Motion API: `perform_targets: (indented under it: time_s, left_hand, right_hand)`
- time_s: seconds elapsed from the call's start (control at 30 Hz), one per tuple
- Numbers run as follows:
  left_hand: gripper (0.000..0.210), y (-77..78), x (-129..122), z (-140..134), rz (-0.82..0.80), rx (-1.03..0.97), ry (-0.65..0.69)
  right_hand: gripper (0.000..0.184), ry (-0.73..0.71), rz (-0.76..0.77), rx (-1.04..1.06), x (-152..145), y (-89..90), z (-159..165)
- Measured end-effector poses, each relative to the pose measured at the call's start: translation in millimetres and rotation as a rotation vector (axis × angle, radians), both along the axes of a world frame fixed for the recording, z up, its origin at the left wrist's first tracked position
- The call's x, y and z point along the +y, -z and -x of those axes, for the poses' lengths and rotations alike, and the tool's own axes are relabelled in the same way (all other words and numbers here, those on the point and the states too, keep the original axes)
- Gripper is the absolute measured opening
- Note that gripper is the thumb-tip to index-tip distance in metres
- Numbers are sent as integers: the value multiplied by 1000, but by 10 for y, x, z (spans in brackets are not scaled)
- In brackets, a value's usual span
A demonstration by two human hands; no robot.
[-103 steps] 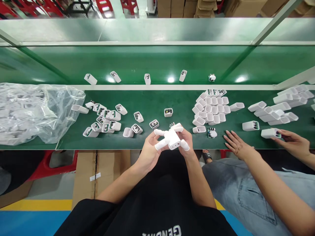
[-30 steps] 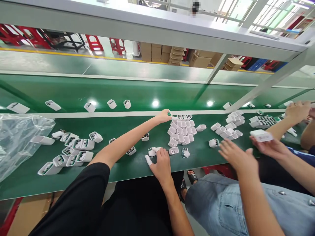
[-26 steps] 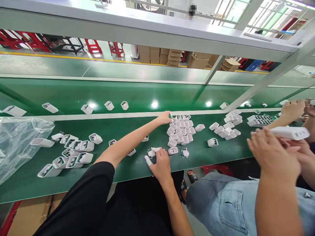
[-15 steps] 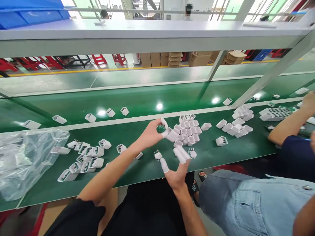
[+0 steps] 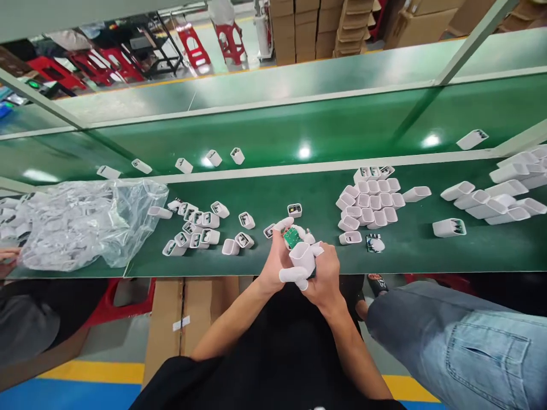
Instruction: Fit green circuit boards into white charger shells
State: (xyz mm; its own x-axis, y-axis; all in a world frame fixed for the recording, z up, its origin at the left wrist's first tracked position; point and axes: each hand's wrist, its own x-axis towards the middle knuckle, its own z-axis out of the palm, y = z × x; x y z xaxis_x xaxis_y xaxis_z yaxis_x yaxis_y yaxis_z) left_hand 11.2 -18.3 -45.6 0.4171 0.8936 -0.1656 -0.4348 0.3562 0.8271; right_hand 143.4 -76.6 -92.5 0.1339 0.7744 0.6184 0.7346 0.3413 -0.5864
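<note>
White casing (image 5: 301, 257) | right hand (image 5: 327, 270): fingers clamped on it | left hand (image 5: 276, 263): gripping green circuit board (image 5: 292, 238)

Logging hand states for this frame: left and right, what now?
Left hand: closed, holding a green circuit board; whether it also grips the white casing can't be told.
Right hand: closed, holding the white casing.

Readable text: none in view.
White rectangular paper sticker (image 5: 181, 323) on the flat brown cardboard box (image 5: 164, 330): any print too small to read.
Black open-toed sandal (image 5: 376, 284): white marks on the strap, not legible.
Black fabric shirt (image 5: 265, 370): white fragment at the view's lower edge, cut off, unreadable.
</note>
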Motion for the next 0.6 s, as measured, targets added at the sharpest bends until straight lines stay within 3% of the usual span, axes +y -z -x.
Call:
perform_targets:
  time_s: [0.13, 0.23, 0.3, 0.4, 0.53, 0.6]
  left_hand:
    - [110, 126, -80, -13, 89, 2, -11]
    - [98, 160, -120, 3, 194, 4, -12]
    - [89, 173, -136, 37, 263, -22, 21]
    - [85, 186, -152, 132, 319, -123, 106]
    - [93, 189, -197, 286, 363, -187, 290]
    - [94, 187, -226, 330, 349, -180, 322]
  right_hand:
    - [20, 8, 2, -202, -38, -47, 18]
    - [29, 8, 64, -266, -98, -107, -14]
    - [34, -17, 46, -220, -153, -148, -80]
    - [27, -120, 84, 2, -213, -214, -238]
    - [54, -289, 214, 91, -201, -259, -403]
    - [52, -335, 189, 85, -183, -232, -409]
